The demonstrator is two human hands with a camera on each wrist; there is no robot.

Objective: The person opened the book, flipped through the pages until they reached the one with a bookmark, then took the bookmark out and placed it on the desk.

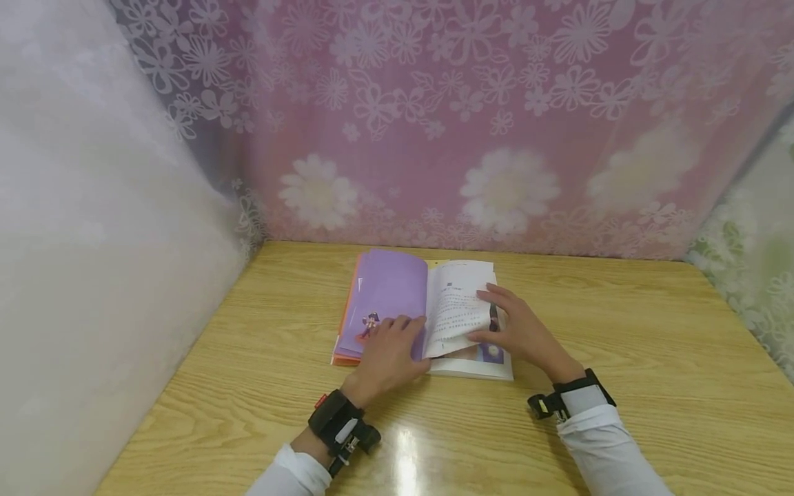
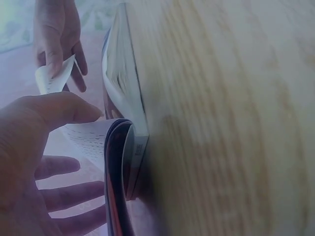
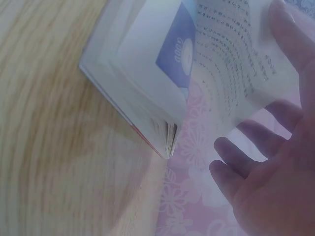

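An open book [image 1: 471, 370] lies on the wooden table, with a purple page [image 1: 397, 289] on its left side bearing a small cartoon figure. My left hand [image 1: 389, 351] rests on that side near the spine, fingers fairly straight and thumb toward the fold. On the right side, a printed white page [image 1: 462, 300] is lifted and curved. My right hand [image 1: 524, 331] pinches its outer edge between thumb and fingers. Beneath it, a page with a blue patch [image 3: 179, 49] shows in the right wrist view. The left wrist view shows the thick page block [image 2: 120, 73] from its lower edge.
Black straps with small cameras sit on both wrists, below white sleeves [image 1: 614, 448]. The wood-grain table [image 1: 620, 310] extends around the book. A pink floral curtain [image 1: 422, 138] hangs behind it, and pale sheeting [image 1: 112, 241] rises along the left side.
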